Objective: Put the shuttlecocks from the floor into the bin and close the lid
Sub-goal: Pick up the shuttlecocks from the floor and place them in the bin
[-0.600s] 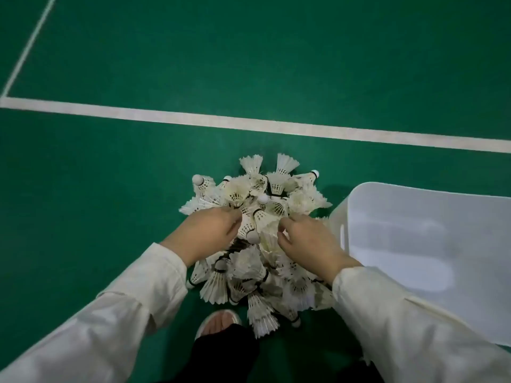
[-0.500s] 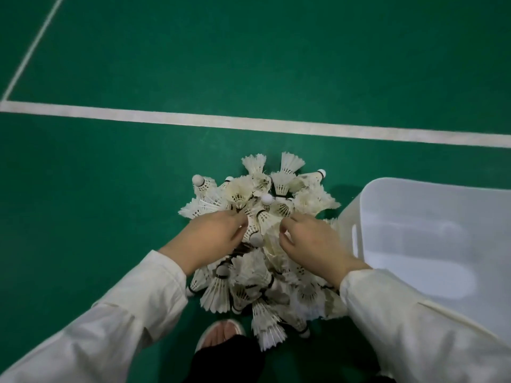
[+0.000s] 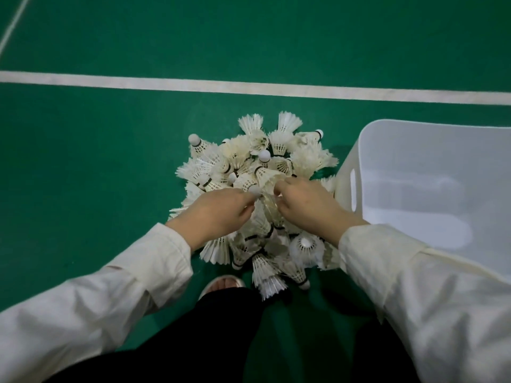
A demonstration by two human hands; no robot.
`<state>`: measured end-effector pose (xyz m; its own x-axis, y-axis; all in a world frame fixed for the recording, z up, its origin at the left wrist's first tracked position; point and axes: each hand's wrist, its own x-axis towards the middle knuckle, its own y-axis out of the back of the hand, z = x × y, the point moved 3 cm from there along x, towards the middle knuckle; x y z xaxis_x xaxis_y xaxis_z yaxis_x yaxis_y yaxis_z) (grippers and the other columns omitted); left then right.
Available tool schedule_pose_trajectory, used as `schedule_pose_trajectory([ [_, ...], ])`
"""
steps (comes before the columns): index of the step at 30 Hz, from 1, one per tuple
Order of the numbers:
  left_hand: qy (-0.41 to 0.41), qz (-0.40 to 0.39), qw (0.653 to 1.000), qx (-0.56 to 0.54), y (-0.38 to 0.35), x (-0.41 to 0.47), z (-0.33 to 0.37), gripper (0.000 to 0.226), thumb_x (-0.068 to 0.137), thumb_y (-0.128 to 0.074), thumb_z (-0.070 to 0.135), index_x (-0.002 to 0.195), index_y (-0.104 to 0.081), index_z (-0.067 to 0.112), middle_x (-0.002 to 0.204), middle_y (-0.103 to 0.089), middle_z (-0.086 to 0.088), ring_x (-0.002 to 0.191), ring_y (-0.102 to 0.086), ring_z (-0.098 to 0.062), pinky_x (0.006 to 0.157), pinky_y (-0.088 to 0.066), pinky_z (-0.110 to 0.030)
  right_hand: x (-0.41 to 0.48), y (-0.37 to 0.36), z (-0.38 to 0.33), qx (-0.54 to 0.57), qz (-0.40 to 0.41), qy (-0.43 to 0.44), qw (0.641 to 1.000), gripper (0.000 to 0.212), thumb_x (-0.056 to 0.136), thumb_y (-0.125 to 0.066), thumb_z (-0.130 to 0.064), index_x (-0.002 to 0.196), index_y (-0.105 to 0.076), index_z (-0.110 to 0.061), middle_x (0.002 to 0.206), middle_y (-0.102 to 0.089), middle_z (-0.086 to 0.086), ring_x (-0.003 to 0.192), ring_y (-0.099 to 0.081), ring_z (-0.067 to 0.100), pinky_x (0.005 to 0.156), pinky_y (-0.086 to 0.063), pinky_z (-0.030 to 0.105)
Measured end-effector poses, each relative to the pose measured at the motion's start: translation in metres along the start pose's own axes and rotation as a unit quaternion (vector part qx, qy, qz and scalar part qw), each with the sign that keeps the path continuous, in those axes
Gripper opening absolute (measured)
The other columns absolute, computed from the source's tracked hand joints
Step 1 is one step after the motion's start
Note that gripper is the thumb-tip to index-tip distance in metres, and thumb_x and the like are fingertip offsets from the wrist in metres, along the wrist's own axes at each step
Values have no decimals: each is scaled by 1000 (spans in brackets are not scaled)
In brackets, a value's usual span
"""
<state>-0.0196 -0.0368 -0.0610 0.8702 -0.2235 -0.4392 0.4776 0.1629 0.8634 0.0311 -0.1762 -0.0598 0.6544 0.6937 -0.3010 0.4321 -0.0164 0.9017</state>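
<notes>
White feather shuttlecocks [image 3: 279,145] heaped on green floor [image 3: 83,161], directly under both hands. Left hand [image 3: 218,214], right hand [image 3: 307,205]: fingers curled, pinching feathers at heap top. White plastic bin [image 3: 414,167] just beside heap's right; right hand nearer.

**Green court floor with a heap of shuttlecocks and a bin**

The green floor [image 3: 96,161] has a white line [image 3: 166,84] running across its far side and a second line [image 3: 13,26] slanting at the upper left. White feather shuttlecocks [image 3: 249,161] lie heaped on it in the middle, corks pointing all ways. Just beside the heap, on the right, stands a white open-topped bin [image 3: 367,139]. A sandalled foot [image 3: 221,283] rests at the heap's near edge.
</notes>
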Motion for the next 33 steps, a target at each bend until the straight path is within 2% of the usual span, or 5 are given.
schedule_pose_trajectory([
  [10, -8, 7, 999, -34, -31, -19, 12, 47, 86, -37, 62, 98, -52, 20, 99, -57, 5, 96, -47, -15, 66, -36, -30, -21, -10, -5, 33, 27, -52, 998, 17, 92, -45, -13, 102, -57, -8, 100, -62, 9, 94, -55, 28, 79, -47, 39],
  [16, 7, 37, 995, -95, -45, -27, 17, 13, 92, -47, 29, 92, -49, 16, 96, -62, -3, 86, -57, -22, 61, -41, -31, -33, -11, -4, 40, 1, -69, 997, 13, 93, -46, -14, 96, -57, -6, 97, -60, 11, 96, -52, 30, 82, -45, 41],
  [21, 54, 73, 978, -190, -29, -40, 9, 5, 92, -47, 17, 95, -45, 13, 86, -63, -9, 75, -57, -24, 66, -47, -36, -36, 1, -6, 95, 73, -68, 990, 16, 93, -51, -18, 95, -61, -6, 93, -61, 8, 90, -54, 27, 78, -45, 40],
  [26, 104, 164, 957, -214, -1, -53, 0, 43, 92, -43, 9, 125, -22, 28, 69, -53, -1, 62, -54, -23, 54, -43, -38, -35, 12, -7, 137, 107, -65, 983, 20, 95, -49, -18, 102, -62, -4, 98, -58, 9, 95, -47, 24, 75, -33, 29],
  [33, -2, 114, 987, -115, -2, -36, 12, 43, 92, -46, 34, 130, -26, 40, 115, -44, -4, 104, -43, -18, 81, -49, -40, -30, 13, -34, 149, 90, 12, 985, 19, 94, -49, -14, 102, -64, -4, 97, -57, 7, 88, -41, 16, 74, -28, 23],
])
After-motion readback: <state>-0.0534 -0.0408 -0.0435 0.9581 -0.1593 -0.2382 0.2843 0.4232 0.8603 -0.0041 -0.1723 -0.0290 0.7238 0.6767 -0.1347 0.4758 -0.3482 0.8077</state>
